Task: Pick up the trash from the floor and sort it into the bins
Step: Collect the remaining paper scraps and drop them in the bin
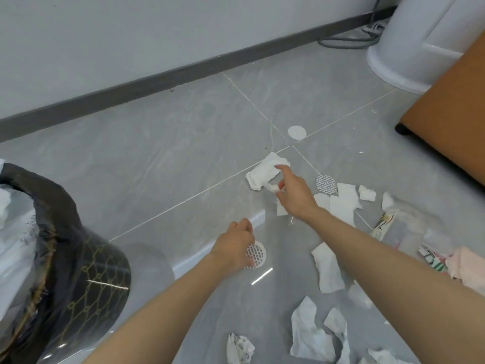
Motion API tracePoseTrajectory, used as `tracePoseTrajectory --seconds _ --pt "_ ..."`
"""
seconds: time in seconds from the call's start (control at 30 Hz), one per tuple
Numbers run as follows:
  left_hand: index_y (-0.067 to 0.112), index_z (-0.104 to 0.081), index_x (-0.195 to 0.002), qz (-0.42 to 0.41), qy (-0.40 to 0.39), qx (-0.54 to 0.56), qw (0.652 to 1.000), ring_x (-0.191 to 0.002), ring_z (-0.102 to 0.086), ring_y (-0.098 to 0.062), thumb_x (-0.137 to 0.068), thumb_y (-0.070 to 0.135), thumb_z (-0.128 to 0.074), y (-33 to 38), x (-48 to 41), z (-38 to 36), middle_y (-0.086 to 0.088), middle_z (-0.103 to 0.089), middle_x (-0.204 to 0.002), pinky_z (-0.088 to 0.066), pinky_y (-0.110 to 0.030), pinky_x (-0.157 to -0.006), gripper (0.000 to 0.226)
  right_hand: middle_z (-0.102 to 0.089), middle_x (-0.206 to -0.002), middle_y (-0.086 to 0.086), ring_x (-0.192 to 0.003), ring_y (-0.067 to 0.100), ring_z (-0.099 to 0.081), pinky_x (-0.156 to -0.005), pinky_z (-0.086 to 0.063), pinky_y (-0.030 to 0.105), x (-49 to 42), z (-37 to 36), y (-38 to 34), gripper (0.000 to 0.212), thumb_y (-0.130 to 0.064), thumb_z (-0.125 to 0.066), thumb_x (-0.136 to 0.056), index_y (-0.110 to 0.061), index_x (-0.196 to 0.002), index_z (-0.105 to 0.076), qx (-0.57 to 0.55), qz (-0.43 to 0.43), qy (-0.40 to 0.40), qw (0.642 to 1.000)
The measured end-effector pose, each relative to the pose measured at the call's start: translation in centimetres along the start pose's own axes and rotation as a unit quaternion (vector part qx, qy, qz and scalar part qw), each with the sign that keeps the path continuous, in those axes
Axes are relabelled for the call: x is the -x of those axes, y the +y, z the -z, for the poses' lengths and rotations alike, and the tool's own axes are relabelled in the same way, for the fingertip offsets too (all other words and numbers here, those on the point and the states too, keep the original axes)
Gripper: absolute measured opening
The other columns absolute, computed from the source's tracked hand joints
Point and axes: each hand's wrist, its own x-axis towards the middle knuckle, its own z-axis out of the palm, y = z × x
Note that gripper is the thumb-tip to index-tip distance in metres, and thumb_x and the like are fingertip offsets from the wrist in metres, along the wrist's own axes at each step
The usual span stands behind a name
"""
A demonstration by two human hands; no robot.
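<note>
White trash lies scattered over the grey tiled floor. My right hand (294, 191) reaches out to a crumpled white tissue (265, 170); its forefinger touches the tissue and a small white wad (273, 187) sits pinched between thumb and fingers. Nearer me, my left hand (233, 245) holds a round white disc with a printed slot pattern (256, 254) just above the floor. A bin lined with a black bag (65, 258) stands at the left edge, with white trash inside it.
A plain white disc (296, 132) and a patterned disc (326, 183) lie beyond my right hand. Torn paper pieces (328, 271) and wrappers (383, 227) cover the floor on the right. A white bin (409, 48) and an orange-brown cabinet (451, 114) stand at the back right.
</note>
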Motion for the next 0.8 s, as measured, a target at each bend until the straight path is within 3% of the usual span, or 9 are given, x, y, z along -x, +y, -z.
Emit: tracePoseTrajectory --seconds 0.07,0.13,0.2,0.3,0.4,0.47,0.57,0.7,0.8 --pt "0.006 -0.059 -0.113 0.012 0.008 0.024 1.000 -0.109 -0.045 -0.022 -0.076 0.023 -0.076 0.1 -0.2 -0.5 -0.002 -0.039 -0.127 -0.044 -0.029 -0.090 0.044 -0.054 -0.118 0.019 -0.107 0.034 -0.052 -0.089 -0.044 0.038 -2.0 -0.5 -0.6 0.070 -0.005 -0.048 -0.087 -0.029 -0.146 -0.021 0.026 -0.005 -0.029 0.999" --pt "0.006 -0.057 -0.116 0.025 0.015 0.031 0.999 -0.109 -0.047 -0.024 -0.077 0.018 -0.074 0.1 -0.3 -0.8 -0.004 -0.042 -0.125 -0.043 -0.029 -0.090 0.044 -0.055 -0.117 0.017 -0.109 0.036 -0.049 -0.092 -0.045 0.041 -3.4 -1.1 -1.2 0.077 -0.003 -0.046 -0.087 -0.034 -0.149 -0.012 0.062 0.010 -0.061 0.996" --pt "0.007 -0.054 -0.118 0.036 0.017 0.037 0.998 -0.110 -0.047 -0.025 -0.077 0.016 -0.074 0.1 -0.3 -1.1 -0.006 -0.044 -0.124 -0.043 -0.031 -0.091 0.046 -0.056 -0.112 0.017 -0.110 0.037 -0.047 -0.088 -0.044 0.043 -4.3 -1.8 -1.8 0.082 -0.001 -0.046 -0.089 -0.034 -0.151 -0.003 0.116 0.034 -0.088 0.989" --pt "0.010 -0.046 -0.114 0.060 0.018 0.054 0.997 -0.109 -0.046 -0.027 -0.072 0.014 -0.077 0.3 -0.2 -1.1 -0.010 -0.046 -0.117 -0.045 -0.036 -0.089 0.052 -0.050 -0.126 0.015 -0.122 0.036 -0.039 -0.090 -0.040 0.043 -5.0 -2.9 -2.0 0.079 -0.005 -0.044 -0.094 -0.031 -0.151 0.004 0.194 0.028 -0.131 0.972" --pt "0.010 -0.041 -0.117 0.074 0.013 0.053 0.996 -0.110 -0.043 -0.027 -0.071 0.015 -0.078 0.5 -0.1 -1.5 -0.011 -0.044 -0.119 -0.045 -0.039 -0.092 0.060 -0.043 -0.136 0.013 -0.128 0.033 -0.035 -0.095 -0.037 0.041 -5.1 -3.4 -1.8 0.061 -0.010 -0.043 -0.095 -0.023 -0.148 -0.018 0.245 -0.001 -0.140 0.959" --pt "0.010 -0.043 -0.121 0.080 0.007 0.048 0.996 -0.114 -0.041 -0.026 -0.073 0.017 -0.077 0.4 -0.1 -1.6 -0.011 -0.040 -0.123 -0.043 -0.037 -0.096 0.059 -0.049 -0.130 0.012 -0.123 0.030 -0.041 -0.088 -0.038 0.037 -4.9 -3.5 -1.7 0.046 -0.011 -0.048 -0.093 -0.015 -0.137 -0.036 0.280 0.012 -0.103 0.954" --pt "0.010 -0.048 -0.123 0.090 0.003 0.062 0.994 -0.117 -0.039 -0.026 -0.078 0.019 -0.074 0.2 0.1 -1.9 -0.010 -0.034 -0.126 -0.042 -0.034 -0.097 0.053 -0.055 -0.120 0.010 -0.113 0.029 -0.048 -0.075 -0.032 0.033 -3.9 -3.6 -0.9 0.029 -0.012 -0.049 -0.093 -0.012 -0.121 -0.049 0.304 0.050 -0.056 0.950" --pt "0.008 -0.052 -0.117 0.110 0.018 0.098 0.989 -0.110 -0.046 -0.026 -0.076 0.022 -0.075 -0.3 0.7 -2.1 -0.008 -0.036 -0.122 -0.042 -0.027 -0.090 0.049 -0.055 -0.116 0.013 -0.110 0.031 -0.047 -0.074 -0.036 0.033 -0.9 -3.4 0.6 0.022 -0.009 -0.050 -0.092 -0.006 -0.113 -0.057 0.248 0.062 -0.074 0.964" --pt "0.008 -0.053 -0.115 0.123 0.022 0.122 0.985 -0.106 -0.052 -0.025 -0.078 0.027 -0.073 -1.0 1.1 -2.2 -0.003 -0.038 -0.109 -0.035 -0.020 -0.079 0.047 -0.047 -0.120 0.010 -0.114 0.028 -0.041 -0.085 -0.042 0.035 2.3 -2.6 1.7 0.021 -0.011 -0.052 -0.092 -0.003 -0.109 -0.060 0.115 0.063 -0.040 0.991"
